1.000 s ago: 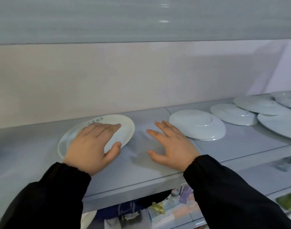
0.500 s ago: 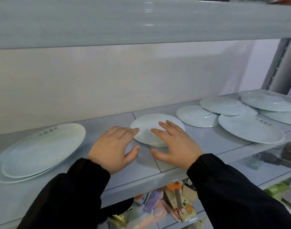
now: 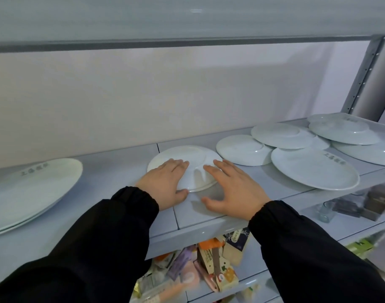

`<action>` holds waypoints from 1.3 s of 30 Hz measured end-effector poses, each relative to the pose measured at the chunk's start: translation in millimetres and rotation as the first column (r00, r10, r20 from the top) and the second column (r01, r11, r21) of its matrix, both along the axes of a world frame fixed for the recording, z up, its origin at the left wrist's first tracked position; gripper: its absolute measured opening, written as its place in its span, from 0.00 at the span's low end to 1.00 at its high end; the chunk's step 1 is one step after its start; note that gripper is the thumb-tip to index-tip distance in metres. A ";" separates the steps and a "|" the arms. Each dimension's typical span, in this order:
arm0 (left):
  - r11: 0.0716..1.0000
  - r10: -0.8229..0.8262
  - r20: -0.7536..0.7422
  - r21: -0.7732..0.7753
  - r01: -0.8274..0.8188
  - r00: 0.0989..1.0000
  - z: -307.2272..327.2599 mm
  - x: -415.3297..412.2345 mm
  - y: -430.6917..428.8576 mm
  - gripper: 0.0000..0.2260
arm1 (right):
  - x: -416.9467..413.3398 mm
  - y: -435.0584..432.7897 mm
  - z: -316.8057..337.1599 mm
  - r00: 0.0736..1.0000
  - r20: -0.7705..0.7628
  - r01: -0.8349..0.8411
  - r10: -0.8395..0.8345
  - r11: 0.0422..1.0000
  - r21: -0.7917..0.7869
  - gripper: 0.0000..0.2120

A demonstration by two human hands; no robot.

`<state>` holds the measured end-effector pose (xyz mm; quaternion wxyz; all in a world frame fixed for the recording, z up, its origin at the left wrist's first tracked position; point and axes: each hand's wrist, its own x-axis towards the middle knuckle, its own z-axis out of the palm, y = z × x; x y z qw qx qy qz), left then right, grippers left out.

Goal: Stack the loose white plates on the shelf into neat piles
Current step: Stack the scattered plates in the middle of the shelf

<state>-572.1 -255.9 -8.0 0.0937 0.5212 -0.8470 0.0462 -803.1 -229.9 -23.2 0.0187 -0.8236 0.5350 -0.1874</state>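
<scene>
An upturned white plate (image 3: 187, 154) lies on the grey shelf (image 3: 113, 171) straight ahead. My left hand (image 3: 165, 182) covers its near-left part, fingers on top and thumb pressed at the rim. My right hand (image 3: 233, 189) has its fingertips on the plate's right edge, with the thumb spread apart on the shelf. At the left stands a pile of two oval plates (image 3: 34, 189). At the right, several loose plates overlap: an upturned round one (image 3: 242, 152), another behind it (image 3: 281, 135), and a big oval one (image 3: 311, 169) near the front edge.
The upper shelf board (image 3: 187, 18) hangs low over the plates. A metal post (image 3: 370, 77) stands at the far right. More plates (image 3: 342, 130) are heaped in the right corner. Packets (image 3: 209, 265) and glassware (image 3: 325, 211) fill the shelf below.
My left hand has left the oval pile and moved right onto the upturned plate. My right hand has slid to the plate's right edge. The view has shifted right.
</scene>
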 end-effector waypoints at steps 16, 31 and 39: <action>0.998 0.049 0.339 -0.059 -0.030 0.939 26.3 -20.5 6.0 0.28 | 1.7 4.2 8.4 0.997 0.001 -0.082 0.082 0.996 -0.032 0.41; 0.877 0.374 0.071 -0.351 -0.328 0.925 38.6 36.8 23.3 0.23 | 29.6 5.3 25.7 0.986 0.089 -0.118 0.140 0.970 -0.212 0.41; 0.848 0.353 -0.383 -0.255 -0.465 0.854 72.7 98.5 57.6 0.25 | 94.4 3.8 33.4 0.969 0.076 -0.219 0.233 0.963 -0.158 0.40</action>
